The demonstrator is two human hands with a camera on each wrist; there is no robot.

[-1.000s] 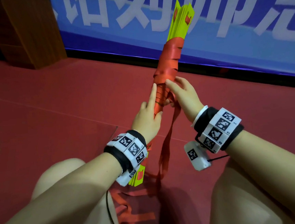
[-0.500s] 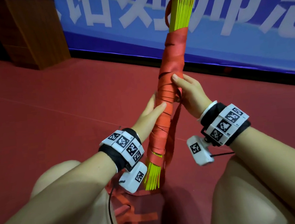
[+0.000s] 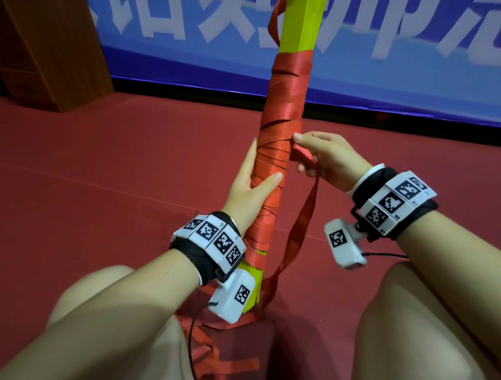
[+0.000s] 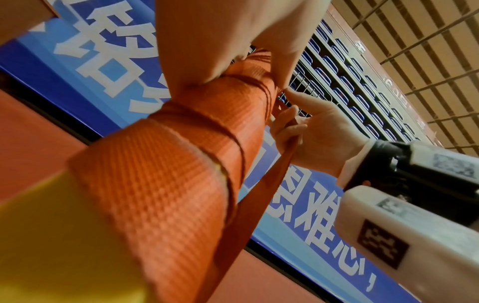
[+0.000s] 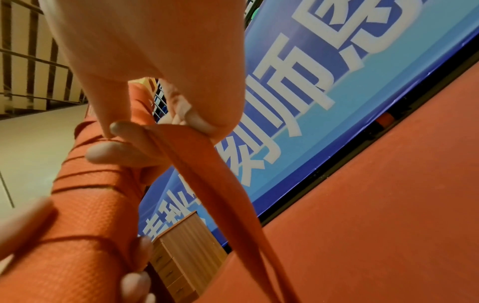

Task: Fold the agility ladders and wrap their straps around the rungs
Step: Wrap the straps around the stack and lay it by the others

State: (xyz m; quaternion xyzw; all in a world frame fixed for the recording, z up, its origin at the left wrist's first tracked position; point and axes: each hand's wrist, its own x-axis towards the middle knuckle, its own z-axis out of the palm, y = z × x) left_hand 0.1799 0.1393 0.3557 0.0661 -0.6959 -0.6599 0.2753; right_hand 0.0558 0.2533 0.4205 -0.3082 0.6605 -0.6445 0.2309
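Red gym floor [image 3: 91, 188] under me. Rung bundle [image 3: 280, 126] mostly wrapped; my left hand [image 3: 250, 186] grips it upright, right hand [image 3: 325, 159] pinching the loose strap [image 3: 301, 227] still trailing down.

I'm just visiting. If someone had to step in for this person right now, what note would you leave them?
Left hand grips the bundle of yellow rungs mid-length, holding it tilted upright.
Right hand pinches the loose strap beside the bundle.
Done: rungs stacked, most of their length wrapped in red strap.
Left: wind on the slack trailing to the floor and secure the end.
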